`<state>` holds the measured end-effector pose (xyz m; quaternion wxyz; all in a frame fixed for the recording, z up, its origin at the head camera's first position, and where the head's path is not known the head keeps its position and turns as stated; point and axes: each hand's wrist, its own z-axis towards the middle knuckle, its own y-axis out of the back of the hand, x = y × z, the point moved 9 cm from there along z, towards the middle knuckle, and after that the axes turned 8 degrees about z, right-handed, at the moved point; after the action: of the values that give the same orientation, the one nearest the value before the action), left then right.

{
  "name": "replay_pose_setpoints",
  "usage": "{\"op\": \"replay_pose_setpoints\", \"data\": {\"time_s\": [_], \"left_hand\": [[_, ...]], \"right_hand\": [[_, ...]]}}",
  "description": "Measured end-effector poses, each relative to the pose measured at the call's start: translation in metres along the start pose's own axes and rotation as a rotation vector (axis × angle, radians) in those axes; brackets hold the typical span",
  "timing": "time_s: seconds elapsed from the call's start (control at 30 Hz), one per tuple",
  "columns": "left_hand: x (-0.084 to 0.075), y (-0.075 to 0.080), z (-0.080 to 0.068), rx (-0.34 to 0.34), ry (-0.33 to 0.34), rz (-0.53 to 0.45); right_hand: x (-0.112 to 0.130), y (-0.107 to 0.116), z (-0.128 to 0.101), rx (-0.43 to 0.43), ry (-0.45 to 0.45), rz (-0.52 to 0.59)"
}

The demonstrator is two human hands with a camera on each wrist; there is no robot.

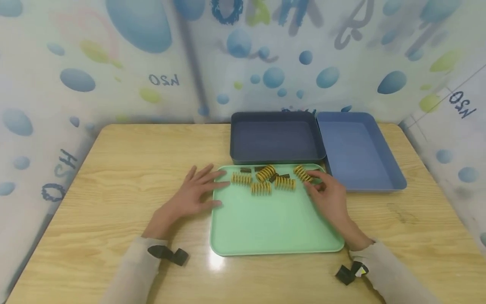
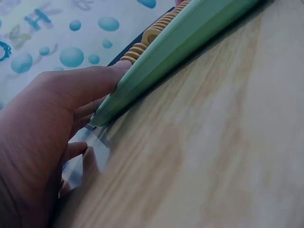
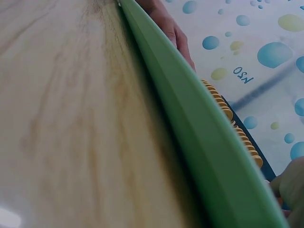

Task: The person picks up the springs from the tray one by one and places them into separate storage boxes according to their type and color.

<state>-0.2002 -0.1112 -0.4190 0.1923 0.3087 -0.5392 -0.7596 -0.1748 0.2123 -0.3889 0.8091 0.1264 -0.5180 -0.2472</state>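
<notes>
On the wooden table [image 1: 114, 177], a green tray [image 1: 273, 223] was set in front of the person, with yellow springs [image 1: 262, 179] and a few small dark springs [image 1: 245, 170] gathered along its far edge. The left hand [image 1: 195, 192] was laid flat, fingers spread, against the tray's left rim, apparently so that the tray was kept from sliding. The right hand [image 1: 328, 192] was lowered over the far right corner, fingers bent beside the nearest yellow spring [image 1: 303, 173]; whether that spring was actually pinched could not be told. A dark blue bin [image 1: 275, 137] and a lighter blue bin [image 1: 357, 147] were placed just behind the tray, within easy reach for sorting, it was judged.
</notes>
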Motion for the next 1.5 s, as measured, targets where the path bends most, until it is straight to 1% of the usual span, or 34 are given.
{"op": "replay_pose_setpoints", "data": {"time_s": [0.1, 0.23, 0.37, 0.43, 0.57, 0.7, 0.9, 1.03, 1.13, 1.2, 1.33, 1.4, 1.5], "left_hand": [[0.001, 0.0, -0.002, 0.004, 0.006, -0.001], [0.002, 0.0, 0.0, 0.005, -0.003, -0.009], [0.001, 0.005, 0.003, -0.015, -0.019, -0.009], [0.001, 0.005, 0.002, -0.012, -0.017, -0.009], [0.001, 0.005, -0.001, -0.015, -0.004, -0.012], [0.001, 0.003, -0.002, -0.028, -0.006, -0.02], [0.001, 0.002, -0.003, -0.034, -0.012, -0.027], [0.002, 0.002, -0.002, -0.027, -0.008, -0.028], [0.003, 0.002, -0.002, -0.02, -0.003, -0.03], [0.005, 0.001, -0.002, -0.018, 0.0, -0.027], [0.004, 0.001, -0.002, -0.019, -0.004, -0.026], [0.003, 0.002, -0.002, -0.021, -0.006, -0.028], [0.002, 0.001, -0.003, -0.016, -0.004, -0.027]], "right_hand": [[-0.003, -0.003, -0.001, 0.025, -0.034, 0.04], [-0.006, -0.003, -0.001, 0.044, -0.075, 0.045], [-0.006, -0.002, 0.0, 0.032, -0.075, -0.003], [-0.005, -0.004, 0.0, 0.027, -0.062, -0.024], [-0.001, -0.009, 0.001, 0.023, -0.033, -0.016], [-0.002, -0.01, -0.001, -0.004, -0.025, -0.016], [-0.007, -0.011, -0.002, -0.025, -0.041, 0.028], [-0.009, -0.011, -0.001, -0.025, -0.062, 0.035], [-0.012, -0.013, 0.0, -0.013, -0.089, 0.038], [-0.014, -0.013, 0.0, 0.004, -0.125, 0.057], [-0.019, -0.011, 0.0, 0.041, -0.245, 0.122], [-0.019, -0.007, -0.001, 0.059, -0.288, 0.136], [-0.012, -0.001, 0.002, 0.081, -0.301, 0.124]]}}
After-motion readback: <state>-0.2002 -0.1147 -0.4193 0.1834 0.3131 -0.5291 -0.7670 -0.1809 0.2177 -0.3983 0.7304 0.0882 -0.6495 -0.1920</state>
